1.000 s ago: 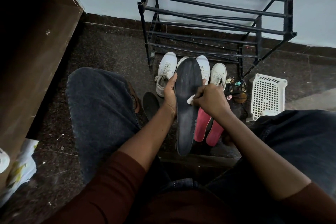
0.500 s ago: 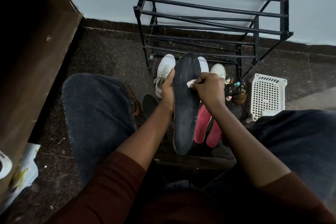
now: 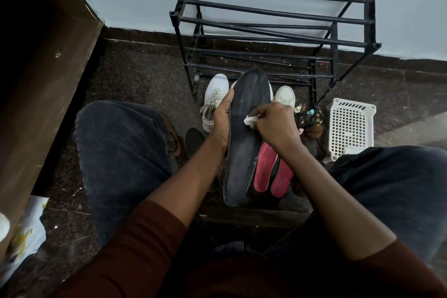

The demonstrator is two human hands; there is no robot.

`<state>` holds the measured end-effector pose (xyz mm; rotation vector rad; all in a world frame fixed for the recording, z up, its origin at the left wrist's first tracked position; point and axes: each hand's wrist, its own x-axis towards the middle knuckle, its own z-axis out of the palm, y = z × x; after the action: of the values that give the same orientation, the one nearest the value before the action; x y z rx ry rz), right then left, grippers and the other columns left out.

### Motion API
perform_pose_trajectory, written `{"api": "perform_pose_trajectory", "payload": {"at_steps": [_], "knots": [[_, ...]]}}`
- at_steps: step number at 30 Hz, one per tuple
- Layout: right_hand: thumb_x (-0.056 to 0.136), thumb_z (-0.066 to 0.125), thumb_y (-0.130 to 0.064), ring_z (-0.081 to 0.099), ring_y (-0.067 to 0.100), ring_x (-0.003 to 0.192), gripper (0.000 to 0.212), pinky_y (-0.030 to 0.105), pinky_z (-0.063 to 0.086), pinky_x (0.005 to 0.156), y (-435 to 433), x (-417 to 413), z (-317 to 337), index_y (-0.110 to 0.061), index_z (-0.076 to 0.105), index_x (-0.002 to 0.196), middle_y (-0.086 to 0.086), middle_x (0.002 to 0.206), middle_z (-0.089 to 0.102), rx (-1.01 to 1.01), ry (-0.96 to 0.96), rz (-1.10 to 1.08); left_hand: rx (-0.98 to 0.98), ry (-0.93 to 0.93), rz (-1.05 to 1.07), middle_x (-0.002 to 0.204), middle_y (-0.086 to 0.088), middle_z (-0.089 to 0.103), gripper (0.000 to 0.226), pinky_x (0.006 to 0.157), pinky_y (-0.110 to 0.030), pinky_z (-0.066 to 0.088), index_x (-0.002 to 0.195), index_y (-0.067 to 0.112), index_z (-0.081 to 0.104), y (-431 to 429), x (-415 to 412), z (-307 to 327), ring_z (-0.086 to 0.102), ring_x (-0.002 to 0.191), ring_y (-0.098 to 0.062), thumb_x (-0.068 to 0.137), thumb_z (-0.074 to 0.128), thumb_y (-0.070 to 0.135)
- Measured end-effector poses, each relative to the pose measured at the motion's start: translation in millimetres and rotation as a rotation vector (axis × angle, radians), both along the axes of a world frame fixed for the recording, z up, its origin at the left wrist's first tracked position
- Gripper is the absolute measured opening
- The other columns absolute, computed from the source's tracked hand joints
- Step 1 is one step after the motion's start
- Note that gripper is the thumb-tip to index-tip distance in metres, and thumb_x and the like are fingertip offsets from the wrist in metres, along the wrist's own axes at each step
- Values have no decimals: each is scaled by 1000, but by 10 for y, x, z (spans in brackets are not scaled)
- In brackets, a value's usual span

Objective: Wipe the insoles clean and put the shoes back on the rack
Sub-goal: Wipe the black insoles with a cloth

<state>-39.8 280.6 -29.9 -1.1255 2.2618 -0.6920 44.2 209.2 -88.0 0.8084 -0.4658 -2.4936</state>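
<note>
My left hand grips the left edge of a long dark grey insole, holding it up between my knees. My right hand pinches a small white wipe and presses it against the insole's middle. Two pink insoles lie on the floor just right of it. White sneakers stand on the floor behind my hands, partly hidden by the insole. The black metal shoe rack stands against the wall with nothing on its bars.
A white plastic basket lies on the floor at the right. Small colourful items sit between it and the sneakers. A brown shoe and another dark insole lie by my left knee. Brown furniture is at left.
My right hand slid the wipe up the insole toward its toe, then back down to its middle. The left hand kept its grip.
</note>
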Motion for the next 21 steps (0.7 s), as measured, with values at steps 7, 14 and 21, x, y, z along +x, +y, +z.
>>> {"api": "perform_pose_trajectory", "payload": {"at_steps": [7,14,21], "knots": [[77,68,-9,61,30,89,8,28,46,72,-81,51,1,-10,72,84,13,88,69,11,31,0,-25,-53,11,100,-15,70,53,88,-35,51,100,4,73,24,18,37,65,94,-26,95,39,44],[74,67,-8,53,33,96,4,32,46,77,68,221,-47,-12,67,72,13,82,68,106,-16,107,-40,-104,23,114,-22,66,71,99,-39,48,109,0,69,5,-11,2,63,109,-30,99,23,52],[74,65,-13,60,34,82,3,26,36,62,-216,69,-74,-15,67,75,11,86,68,13,90,-140,-43,-6,-4,104,-10,72,64,94,-32,51,102,8,74,64,43,-55,67,102,-19,101,24,47]]}}
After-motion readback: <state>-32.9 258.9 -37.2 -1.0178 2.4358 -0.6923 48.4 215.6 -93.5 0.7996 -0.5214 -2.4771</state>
